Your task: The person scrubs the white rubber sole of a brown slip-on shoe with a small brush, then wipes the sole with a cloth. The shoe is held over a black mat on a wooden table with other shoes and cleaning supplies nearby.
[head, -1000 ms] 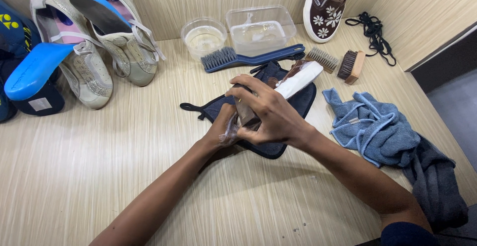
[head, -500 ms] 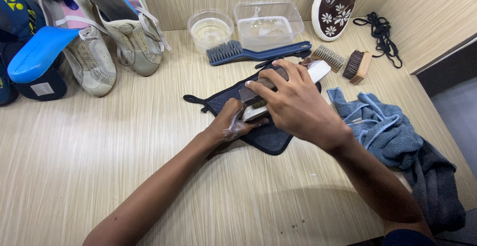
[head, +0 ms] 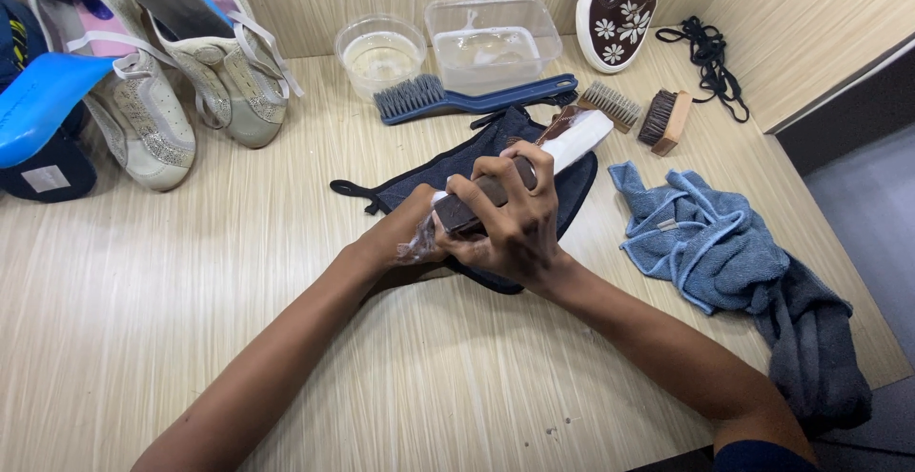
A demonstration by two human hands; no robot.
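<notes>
A brown slip-on shoe (head: 562,140) with a white sole lies tilted over a dark denim mat (head: 457,159) at the middle of the table. My right hand (head: 510,222) wraps over the shoe's near half from above, fingers curled round its dark upper. My left hand (head: 400,236) is at the heel end, largely hidden behind the right hand, with something clear and crumpled against its fingers. Only the toe end and a stretch of white sole stick out past my right hand.
Two beige sneakers (head: 143,119) and a blue insole (head: 48,100) lie far left. Along the wall stand a round bowl of water (head: 379,52), a clear box (head: 491,38) and a flowered brown shoe (head: 620,0). Also here: a blue brush (head: 457,100), two small brushes (head: 664,117), black laces (head: 710,52), blue and grey cloths (head: 705,234).
My right hand first slid up along the shoe toward the toe, then came back toward the heel. The left hand has stayed at the heel end.
</notes>
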